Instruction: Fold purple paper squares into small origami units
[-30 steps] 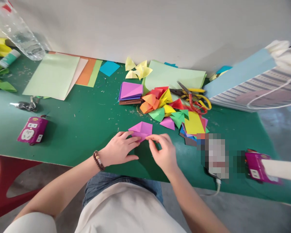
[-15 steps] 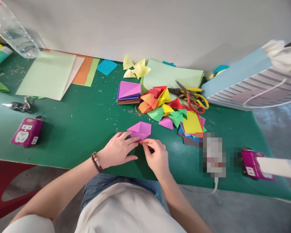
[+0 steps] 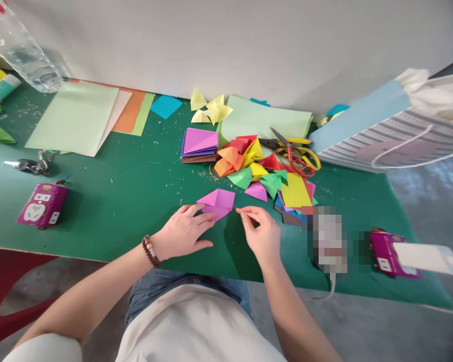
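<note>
A folded purple sheet of origami paper (image 3: pixel 219 201) lies on the green table, with crease lines across it. My left hand (image 3: pixel 183 230) rests flat at its lower left, fingertips on the paper and thumb spread away. Just off the paper's right edge is my right hand (image 3: pixel 262 234), its thumb and index finger pinched together. Nothing shows sticking out of that pinch. Beyond the sheet sit a stack of square coloured papers (image 3: pixel 201 141) and a heap of small folded paper pieces (image 3: pixel 254 163).
Scissors (image 3: pixel 292 153) lie behind the heap. A paper bag (image 3: pixel 381 125) stands at the right, near a purple power socket (image 3: pixel 390 254) and a blurred-out item (image 3: pixel 327 239). On the left are large paper sheets (image 3: pixel 73 118), keys (image 3: pixel 32 165), another purple socket (image 3: pixel 43 203) and a bottle (image 3: pixel 26 55).
My right hand has moved right and slightly away from me, from beside my left fingertips to past the paper's right edge. The paper's lower right edge is now uncovered. My left hand stays put.
</note>
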### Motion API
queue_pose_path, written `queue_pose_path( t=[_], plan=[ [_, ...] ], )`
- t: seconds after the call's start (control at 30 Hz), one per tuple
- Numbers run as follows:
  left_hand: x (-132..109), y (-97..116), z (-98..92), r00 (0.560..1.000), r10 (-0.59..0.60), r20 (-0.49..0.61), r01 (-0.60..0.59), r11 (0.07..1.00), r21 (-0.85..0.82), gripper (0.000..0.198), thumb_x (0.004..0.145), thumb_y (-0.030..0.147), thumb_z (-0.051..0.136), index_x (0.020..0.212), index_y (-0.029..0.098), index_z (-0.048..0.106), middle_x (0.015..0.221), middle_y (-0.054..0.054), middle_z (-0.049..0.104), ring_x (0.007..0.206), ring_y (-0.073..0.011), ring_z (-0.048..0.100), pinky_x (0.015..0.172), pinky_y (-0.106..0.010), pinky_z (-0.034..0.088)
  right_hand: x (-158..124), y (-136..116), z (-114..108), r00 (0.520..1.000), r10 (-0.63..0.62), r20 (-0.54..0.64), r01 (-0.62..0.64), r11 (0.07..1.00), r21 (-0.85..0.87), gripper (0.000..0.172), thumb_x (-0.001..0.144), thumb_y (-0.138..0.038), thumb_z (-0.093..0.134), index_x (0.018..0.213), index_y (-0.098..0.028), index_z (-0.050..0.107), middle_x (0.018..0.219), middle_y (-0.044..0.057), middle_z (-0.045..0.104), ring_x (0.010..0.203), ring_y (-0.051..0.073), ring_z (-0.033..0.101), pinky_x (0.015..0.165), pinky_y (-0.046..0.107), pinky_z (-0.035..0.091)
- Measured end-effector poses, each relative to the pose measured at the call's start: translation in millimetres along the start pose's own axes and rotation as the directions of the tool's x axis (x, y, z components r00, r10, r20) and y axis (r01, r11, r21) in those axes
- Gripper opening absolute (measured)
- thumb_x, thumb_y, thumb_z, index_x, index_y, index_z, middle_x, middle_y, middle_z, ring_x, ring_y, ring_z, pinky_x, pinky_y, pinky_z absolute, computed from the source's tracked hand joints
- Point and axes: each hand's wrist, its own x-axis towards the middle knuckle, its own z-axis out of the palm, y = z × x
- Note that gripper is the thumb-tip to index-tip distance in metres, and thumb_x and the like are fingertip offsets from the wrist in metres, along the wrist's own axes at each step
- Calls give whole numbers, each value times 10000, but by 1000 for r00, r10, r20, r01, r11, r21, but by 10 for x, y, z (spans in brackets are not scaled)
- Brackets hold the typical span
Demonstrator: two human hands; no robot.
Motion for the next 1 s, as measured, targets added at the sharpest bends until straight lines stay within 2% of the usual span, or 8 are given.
queue_pose_path(
  t=[0.1, 0.2, 0.43, 0.53, 0.6, 0.7, 0.83, 1.0],
  plan=[
    [-1, -3, -9, 1000, 6, -4, -6, 1000, -1, 525, 911, 511, 524, 1327, 190, 516, 1420, -46, 510, 1309, -298, 382, 993, -435, 365, -46, -58, 29, 998, -10, 61, 2, 992, 125, 114, 900, -300, 529, 896, -230, 619, 930, 61, 739, 806, 206, 677, 733, 343, 509],
    [-4, 1, -13, 1000, 1, -10, -1, 1000, 1, 567, 907, 503, 537, 1384, 208, 455, 1448, -41, 479, 1315, -288, 376, 994, -428, 363, -74, -125, 109, 994, -1, 110, -11, 994, 113, 110, 886, -302, 544, 874, -233, 630, 899, 51, 743, 776, 205, 678, 739, 350, 510],
    [-15, -20, 8, 1000, -6, -5, 6, 1000, -26, 518, 918, 513, 512, 1334, 203, 520, 1382, -50, 545, 1318, -284, 371, 1017, -420, 343, 50, 3, 74, 998, 64, 18, -64, 998, -11, 146, 880, -313, 538, 851, -214, 642, 902, 38, 748, 769, 203, 665, 703, 324, 475],
    [-25, -46, 27, 1000, 3, -8, -3, 999, -48, 522, 912, 515, 524, 1336, 211, 518, 1374, -52, 552, 1322, -283, 367, 1022, -426, 336, 108, 66, 29, 997, -70, -20, 69, 996, -61, 155, 892, -312, 536, 913, -210, 651, 880, 53, 729, 736, 194, 631, 675, 317, 474],
    [-34, -60, 38, 1000, 6, -9, -7, 998, -59, 545, 902, 516, 541, 1359, 222, 492, 1381, -51, 546, 1333, -287, 356, 1022, -434, 334, 135, 71, 35, 979, -201, 16, 201, 974, -106, 154, 899, -308, 543, 940, -207, 653, 890, 67, 702, 746, 193, 612, 679, 316, 478],
    [-45, -72, 45, 1000, -3, -8, 3, 998, -70, 568, 896, 515, 553, 1380, 234, 458, 1397, -50, 531, 1345, -293, 346, 1024, -442, 333, 165, 56, 74, 941, -326, 93, 337, 926, -169, 142, 913, -286, 543, 858, -198, 639, 846, 66, 658, 769, 193, 606, 703, 311, 480],
    [-45, -72, 37, 1000, -10, -1, 10, 996, -93, 608, 867, 507, 601, 1371, 208, 441, 1391, -71, 531, 1341, -290, 357, 1024, -427, 345, 178, 38, 102, 913, -388, 127, 408, 884, -228, 168, 918, -252, 542, 775, -190, 604, 737, 41, 603, 711, 181, 579, 664, 294, 463],
    [-34, -68, 34, 998, -57, -5, 55, 991, -119, 744, 832, 501, 649, 1423, 173, 337, 1341, -107, 560, 1333, -284, 369, 1023, -431, 352, 109, -41, 126, 890, -414, 192, 446, 878, -175, 149, 912, -222, 553, 772, -195, 599, 717, 27, 598, 691, 170, 569, 646, 283, 446]
  ],
)
